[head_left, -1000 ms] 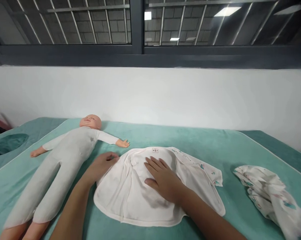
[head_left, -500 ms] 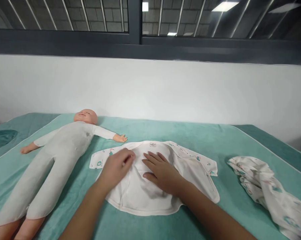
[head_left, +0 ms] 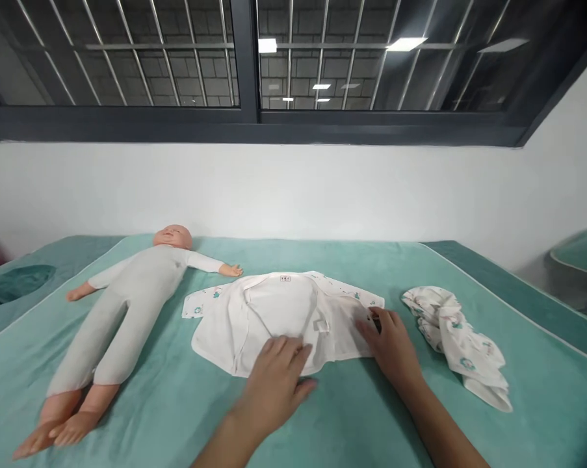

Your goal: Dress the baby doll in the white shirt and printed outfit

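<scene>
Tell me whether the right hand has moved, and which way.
Yes. The right hand has moved rightward, farther from the doll, going from the middle of the white shirt to its right side.

So the small shirt (head_left: 278, 305) is thin white cloth, matt and lightly creased, and the bunched garment (head_left: 456, 341) looks like similar printed cloth, way more wrinkled. The doll (head_left: 147, 273) has smooth, plastic-looking skin with a faint sheen on the head — its body is matt off-white fabric. Underneath there's a soft, matt green cloth cover (head_left: 176, 390), slightly rumpled — and the window (head_left: 381, 58) is glossy, reflective glass with shiny metal bars.
</scene>
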A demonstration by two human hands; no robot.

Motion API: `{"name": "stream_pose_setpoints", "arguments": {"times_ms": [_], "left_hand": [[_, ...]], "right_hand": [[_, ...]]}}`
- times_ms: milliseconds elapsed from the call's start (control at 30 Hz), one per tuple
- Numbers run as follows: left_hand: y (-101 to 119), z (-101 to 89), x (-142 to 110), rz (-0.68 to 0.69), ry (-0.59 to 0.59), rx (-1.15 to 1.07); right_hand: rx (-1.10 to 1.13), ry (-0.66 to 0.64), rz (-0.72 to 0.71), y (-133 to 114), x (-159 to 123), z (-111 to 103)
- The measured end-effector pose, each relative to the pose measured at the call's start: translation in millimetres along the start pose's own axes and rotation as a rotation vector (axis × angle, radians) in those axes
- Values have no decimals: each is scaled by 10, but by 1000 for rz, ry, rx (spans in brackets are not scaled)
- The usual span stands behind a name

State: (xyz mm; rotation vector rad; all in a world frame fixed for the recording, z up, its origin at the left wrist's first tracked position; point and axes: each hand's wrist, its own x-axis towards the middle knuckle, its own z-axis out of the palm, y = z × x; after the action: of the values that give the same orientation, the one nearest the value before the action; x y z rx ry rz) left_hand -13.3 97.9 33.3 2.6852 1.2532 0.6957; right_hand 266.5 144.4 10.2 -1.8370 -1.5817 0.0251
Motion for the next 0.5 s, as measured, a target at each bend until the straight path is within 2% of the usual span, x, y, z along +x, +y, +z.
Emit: {"name": "stream_pose_setpoints", "arguments": {"times_ms": [100,200,267,367,500], "left_hand": [[266,176,255,3,-25,-15],[453,314,461,-109,-2,9],[508,362,538,-171,26,46],[531,389,572,-178,54,110],[544,408,556,-173,94,173]], "right_hand": [[58,-45,2,-80,142,39],[31,-235,-32,-185,389,53],[33,-295,-23,-253,579,73],[136,-323,-19,-345,815,161],[293,-340,2,-380,918,273]]}}
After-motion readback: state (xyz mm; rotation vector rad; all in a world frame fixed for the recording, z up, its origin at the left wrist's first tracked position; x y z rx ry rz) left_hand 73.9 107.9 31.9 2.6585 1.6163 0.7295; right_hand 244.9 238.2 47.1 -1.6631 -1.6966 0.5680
